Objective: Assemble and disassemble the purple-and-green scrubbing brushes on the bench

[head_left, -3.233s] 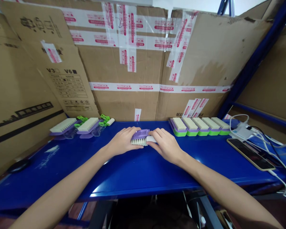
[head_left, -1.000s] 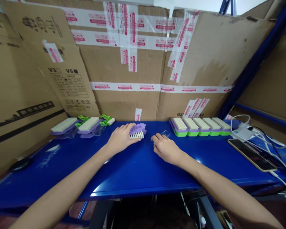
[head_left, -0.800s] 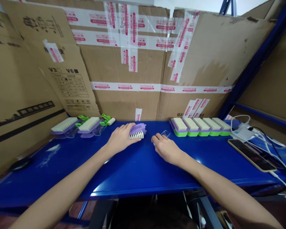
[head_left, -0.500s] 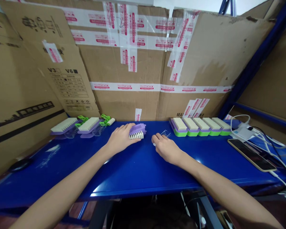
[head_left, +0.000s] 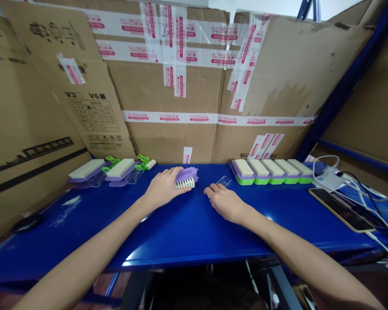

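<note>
My left hand (head_left: 164, 186) is closed round a purple scrubbing brush piece (head_left: 186, 175), whose white bristles face down and toward me. To its right, my right hand (head_left: 225, 200) is low over the table with its fingers curled together. A trace of something pale shows at those fingertips, too small to name. Just behind the right hand, a clear plastic piece (head_left: 224, 181) shows, partly hidden by the fingers; whether they touch it I cannot tell.
Purple brush pieces (head_left: 120, 168) with clear and green parts (head_left: 144, 162) lie at the back left. Several brushes with green bases (head_left: 260, 173) form a row at the back right. A phone (head_left: 341, 209) and white cables (head_left: 358, 189) lie right; cardboard (head_left: 168, 142) walls the blue table (head_left: 181, 232).
My right hand has shifted slightly left, and more of the clear plastic piece shows behind it. My left hand and the brush piece have stayed put.
</note>
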Demonstrator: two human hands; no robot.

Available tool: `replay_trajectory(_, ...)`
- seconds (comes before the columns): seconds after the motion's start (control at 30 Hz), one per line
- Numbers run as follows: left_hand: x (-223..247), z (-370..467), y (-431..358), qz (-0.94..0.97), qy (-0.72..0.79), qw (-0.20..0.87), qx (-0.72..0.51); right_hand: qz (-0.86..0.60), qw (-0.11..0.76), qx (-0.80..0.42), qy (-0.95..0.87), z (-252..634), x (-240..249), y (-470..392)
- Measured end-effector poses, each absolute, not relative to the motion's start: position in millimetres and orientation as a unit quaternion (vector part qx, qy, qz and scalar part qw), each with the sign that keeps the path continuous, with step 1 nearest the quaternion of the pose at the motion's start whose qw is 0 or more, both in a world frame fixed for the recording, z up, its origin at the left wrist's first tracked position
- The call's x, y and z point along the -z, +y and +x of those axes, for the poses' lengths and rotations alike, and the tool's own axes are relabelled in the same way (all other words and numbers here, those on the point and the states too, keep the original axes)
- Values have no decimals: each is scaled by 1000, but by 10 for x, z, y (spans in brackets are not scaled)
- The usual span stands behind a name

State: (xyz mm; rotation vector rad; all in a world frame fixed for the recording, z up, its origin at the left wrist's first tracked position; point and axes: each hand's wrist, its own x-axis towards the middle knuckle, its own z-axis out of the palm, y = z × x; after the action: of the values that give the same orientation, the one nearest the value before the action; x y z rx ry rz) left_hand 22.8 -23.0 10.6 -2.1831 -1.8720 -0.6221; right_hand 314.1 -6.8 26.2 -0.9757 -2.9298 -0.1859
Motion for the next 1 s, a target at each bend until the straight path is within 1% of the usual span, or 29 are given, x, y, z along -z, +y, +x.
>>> replay_trajectory(0.23, -112, 229, -229, -740, -630, 96, 214, -291, 29, 90, -952, 3138, -240, -47)
replay_trajectory(0.53, -104, 228, -227, -739, -629, 95, 222, -286, 41, 95, -953, 3137, -247, -54)
replay_trajectory(0.87, -70, 208, -210, -743, -623, 102, 222, -297, 64, 111, -946, 3114, -240, -73)
replay_trajectory(1.0, -62, 206, -206, -741, -623, 101, 229, -309, 55, 119, -942, 3111, -270, -93)
